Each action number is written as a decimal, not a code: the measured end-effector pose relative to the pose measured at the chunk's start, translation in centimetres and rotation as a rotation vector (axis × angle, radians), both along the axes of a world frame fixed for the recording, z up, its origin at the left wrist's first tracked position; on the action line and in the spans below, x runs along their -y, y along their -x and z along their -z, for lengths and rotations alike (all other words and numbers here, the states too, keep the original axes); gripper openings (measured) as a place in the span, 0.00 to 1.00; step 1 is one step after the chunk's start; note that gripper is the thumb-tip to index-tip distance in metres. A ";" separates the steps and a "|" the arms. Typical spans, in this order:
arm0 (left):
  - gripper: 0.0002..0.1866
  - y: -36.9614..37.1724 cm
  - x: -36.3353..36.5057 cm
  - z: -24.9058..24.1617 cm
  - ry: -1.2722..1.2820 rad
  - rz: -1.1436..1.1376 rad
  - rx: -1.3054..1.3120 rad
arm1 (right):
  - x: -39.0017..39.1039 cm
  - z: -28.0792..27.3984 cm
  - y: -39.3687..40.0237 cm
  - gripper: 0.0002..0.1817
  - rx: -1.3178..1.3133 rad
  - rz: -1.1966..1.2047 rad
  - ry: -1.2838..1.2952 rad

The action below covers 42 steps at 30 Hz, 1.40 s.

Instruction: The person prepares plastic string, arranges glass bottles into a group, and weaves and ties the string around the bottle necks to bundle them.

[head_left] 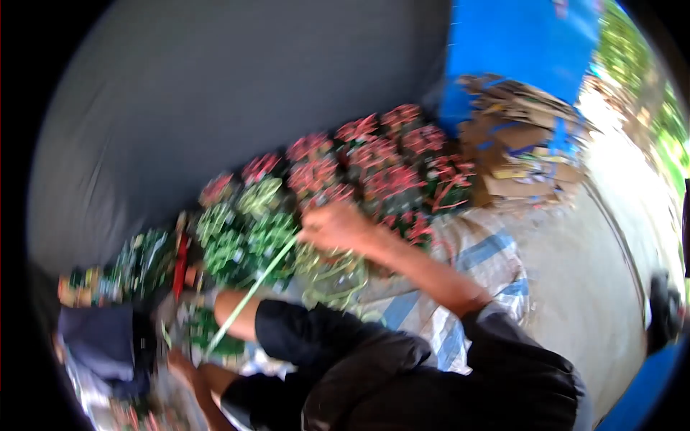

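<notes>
My right hand [334,224] is raised, its fingers closed on one end of a light green plastic strap [251,293]. Stretched taut, the strap slants down to the left, past my bare knee, toward a bundle of green bottles [214,330] on the floor. Low on the left, my left hand [181,363] is closed beside that bundle, with a short strap end [166,335] sticking up from it. Motion blur hides the finger detail. Just beyond my right hand stand bundles tied with green straps [226,248] and others tied with pink straps [374,154].
Behind the bundles hangs a dark sheet [237,79]. Flattened cardboard [525,136] is stacked by a blue panel [517,39]. A striped woven sack [481,251] lies on the right. Dark blue cloth [100,345] and a red object [180,266] are at left.
</notes>
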<state>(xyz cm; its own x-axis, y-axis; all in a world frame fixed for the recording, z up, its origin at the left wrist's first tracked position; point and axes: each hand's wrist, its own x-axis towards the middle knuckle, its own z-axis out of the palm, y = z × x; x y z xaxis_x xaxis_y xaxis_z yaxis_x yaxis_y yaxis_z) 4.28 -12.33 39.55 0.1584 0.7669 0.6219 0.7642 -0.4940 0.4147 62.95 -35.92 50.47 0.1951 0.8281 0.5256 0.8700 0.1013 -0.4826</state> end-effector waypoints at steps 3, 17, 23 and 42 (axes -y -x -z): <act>0.17 -2.8 3.7 -4.0 0.235 -0.126 0.199 | -0.9 -0.2 -1.3 0.16 0.057 -0.025 -0.123; 0.14 -3.5 4.4 -8.7 0.310 -0.043 0.902 | -3.7 -2.6 -4.1 0.20 -0.295 -0.119 0.219; 0.14 -2.6 4.7 -10.2 0.340 -0.147 1.067 | -1.9 0.8 -1.4 0.17 -0.918 -0.155 0.442; 0.13 -3.4 2.6 -16.0 0.503 0.583 1.322 | 0.9 17.0 3.0 0.16 -1.035 -0.024 0.691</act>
